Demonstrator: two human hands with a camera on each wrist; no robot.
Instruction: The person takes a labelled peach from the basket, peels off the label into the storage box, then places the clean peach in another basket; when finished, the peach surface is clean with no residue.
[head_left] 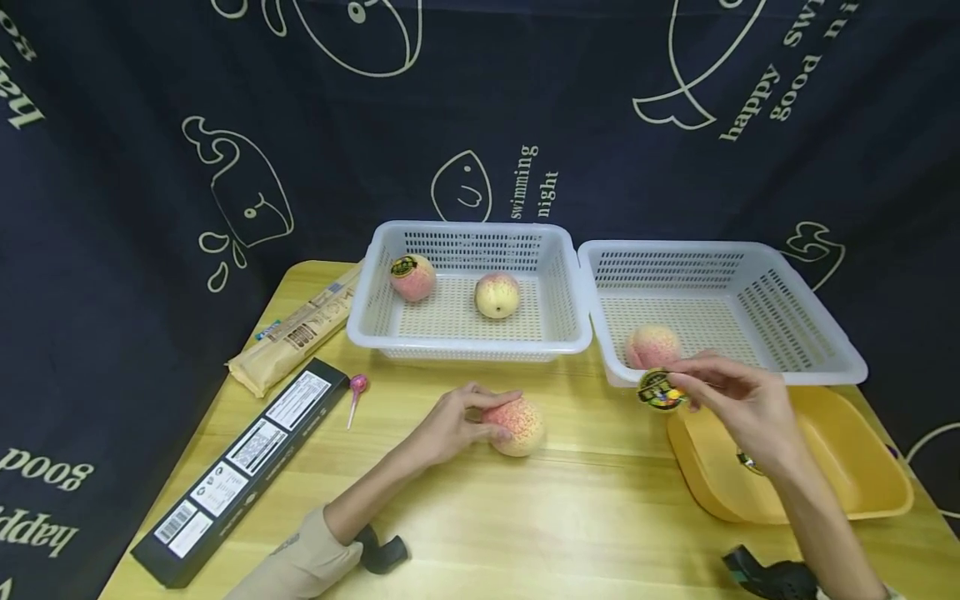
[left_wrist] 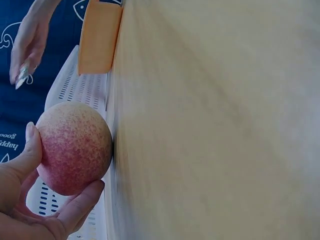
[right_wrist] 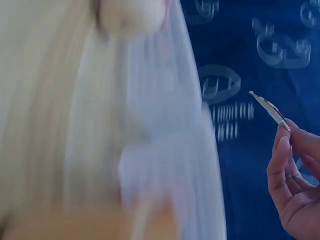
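In the head view my left hand (head_left: 450, 427) holds a pink and yellow peach (head_left: 525, 427) at the table's middle. Thumb and fingers grip its sides in the left wrist view, where the peach (left_wrist: 75, 150) shows no label. Off to the right, my right hand (head_left: 742, 408) pinches a round black and gold sticker (head_left: 660, 390) by its edge, in front of the right white basket's near rim. The right wrist view shows the sticker (right_wrist: 270, 111) edge-on and slightly bent between thumb and finger. Behind that hand another peach (head_left: 651, 343) lies in the right basket, partly hidden.
The left white basket (head_left: 465, 343) holds a stickered peach (head_left: 413, 279) and a plain one (head_left: 497, 296). Beside it stands the right basket (head_left: 825, 371). A yellow basin (head_left: 847, 467) contains another sticker (head_left: 748, 462). Leftward lie a black box (head_left: 240, 475), a lollipop (head_left: 358, 384) and a tan packet (head_left: 300, 333).
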